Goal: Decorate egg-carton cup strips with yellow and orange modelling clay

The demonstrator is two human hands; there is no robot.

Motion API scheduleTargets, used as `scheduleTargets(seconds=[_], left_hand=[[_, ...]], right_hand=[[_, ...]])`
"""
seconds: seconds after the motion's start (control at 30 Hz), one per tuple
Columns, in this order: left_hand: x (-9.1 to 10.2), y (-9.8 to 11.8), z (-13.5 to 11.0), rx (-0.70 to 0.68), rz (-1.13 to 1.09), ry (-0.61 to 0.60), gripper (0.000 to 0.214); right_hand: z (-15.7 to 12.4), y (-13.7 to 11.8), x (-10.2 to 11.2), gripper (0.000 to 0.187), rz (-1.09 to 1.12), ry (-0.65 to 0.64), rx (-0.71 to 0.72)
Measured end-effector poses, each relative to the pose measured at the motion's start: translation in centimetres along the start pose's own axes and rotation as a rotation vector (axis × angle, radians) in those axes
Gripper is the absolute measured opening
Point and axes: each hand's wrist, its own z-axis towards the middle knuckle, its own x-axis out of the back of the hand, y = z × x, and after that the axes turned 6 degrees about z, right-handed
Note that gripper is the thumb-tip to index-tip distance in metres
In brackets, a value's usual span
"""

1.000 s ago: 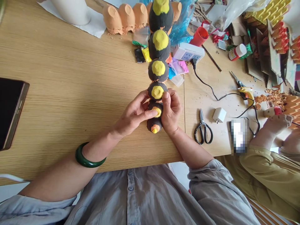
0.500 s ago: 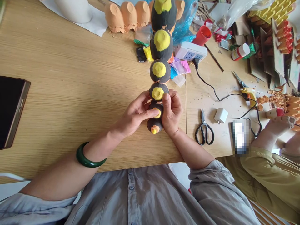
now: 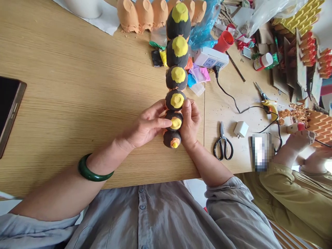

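Between my hands is an egg-carton strip [image 3: 176, 53], its row of cups coated in black clay with a yellow clay patch on each of the upper ones. The nearest cup [image 3: 169, 138] shows bare orange carton at its tip with a small yellow bit on it. My left hand [image 3: 149, 124] holds the strip from the left, its thumb at the yellow patch [image 3: 176, 123] of the second-nearest cup. My right hand [image 3: 190, 121] grips the right edge, thumb up beside the third cup. The fingers behind the strip are partly hidden.
Beyond stand a bare orange carton strip [image 3: 145, 15] and clay packets [image 3: 198, 74]. To the right lie a power strip [image 3: 211, 58], black-handled scissors [image 3: 223, 141], a white charger [image 3: 241, 129], a glue gun [image 3: 270, 106] and a co-worker's hand [image 3: 301, 141]. A phone [image 3: 10, 110] lies left.
The strip's far end has tipped lower, so more of its top cup shows. My left thumb has shifted slightly left on the yellow patch. The whole view has moved a little.
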Motion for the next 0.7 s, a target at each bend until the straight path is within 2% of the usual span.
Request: scheduleTargets(seconds=[0.2, 0.43, 0.7], left_hand=[[0.0, 0.0, -0.1, -0.029, 0.011, -0.04, 0.047], [-0.1, 0.0, -0.2, -0.017, -0.01, -0.024, 0.045], [0.1, 0.1, -0.1, 0.005, -0.005, -0.013, 0.04]], right_hand=[[-0.2, -0.4, -0.1, 0.044, 0.034, -0.021, 0.04], [-0.2, -0.9, -0.2, 0.049, -0.021, -0.027, 0.108], [-0.3, -0.6, -0.2, 0.043, 0.014, -0.063, 0.19]])
